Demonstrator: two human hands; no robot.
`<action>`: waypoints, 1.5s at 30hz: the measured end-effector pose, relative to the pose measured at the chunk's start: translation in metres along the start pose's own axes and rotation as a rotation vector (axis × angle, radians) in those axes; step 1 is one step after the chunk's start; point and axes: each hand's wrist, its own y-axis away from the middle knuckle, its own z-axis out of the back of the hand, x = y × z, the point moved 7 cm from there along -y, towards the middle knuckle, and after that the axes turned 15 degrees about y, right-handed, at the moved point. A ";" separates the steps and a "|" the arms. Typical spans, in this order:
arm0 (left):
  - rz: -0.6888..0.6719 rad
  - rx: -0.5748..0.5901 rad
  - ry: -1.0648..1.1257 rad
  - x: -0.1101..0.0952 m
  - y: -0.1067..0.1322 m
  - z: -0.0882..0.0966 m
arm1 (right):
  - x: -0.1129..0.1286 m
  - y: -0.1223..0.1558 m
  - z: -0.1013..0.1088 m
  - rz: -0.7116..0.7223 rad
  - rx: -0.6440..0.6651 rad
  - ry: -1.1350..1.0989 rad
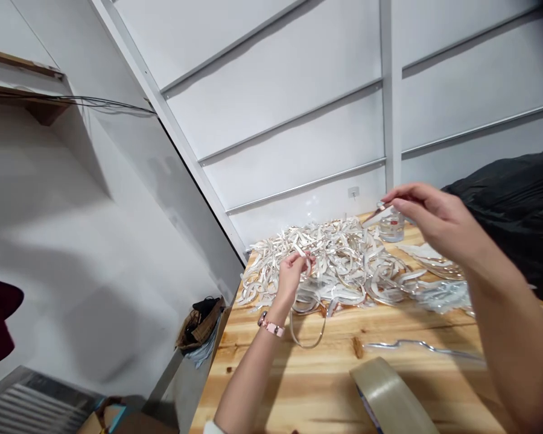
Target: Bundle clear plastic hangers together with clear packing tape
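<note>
My left hand [294,269], with a pink-banded watch at its wrist, pinches a thin strap [308,346] over the near edge of a pile. The strap has a pale end above the fingers, and its loop hangs toward the table. To the right, my right hand [428,214] is raised with thumb and fingers closed on a slim, pale-and-dark stick-like piece [376,216], its kind unclear. Just behind that piece stands a clear glass jar [391,228] with a red mark. The large pile of straps [330,265] has white ends and shiny gold or silver bands.
On the wooden table [253,361], a wide roll of tape [391,395] lies near the front, with a silver strap [420,346] behind it. More straps in clear plastic [441,295] lie at right. Black sheeting [511,211] rises beyond; a cardboard box [201,325] sits left.
</note>
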 end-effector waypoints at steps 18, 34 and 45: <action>-0.153 0.189 0.544 -0.106 0.047 -0.048 | 0.043 0.033 -0.090 -0.365 0.136 -0.886; -0.221 0.097 0.456 -0.120 0.052 -0.039 | 0.059 0.039 -0.083 -0.202 0.321 -0.769; -0.751 -0.326 0.673 -0.160 0.097 0.020 | 0.065 0.155 -0.244 0.418 1.274 -0.021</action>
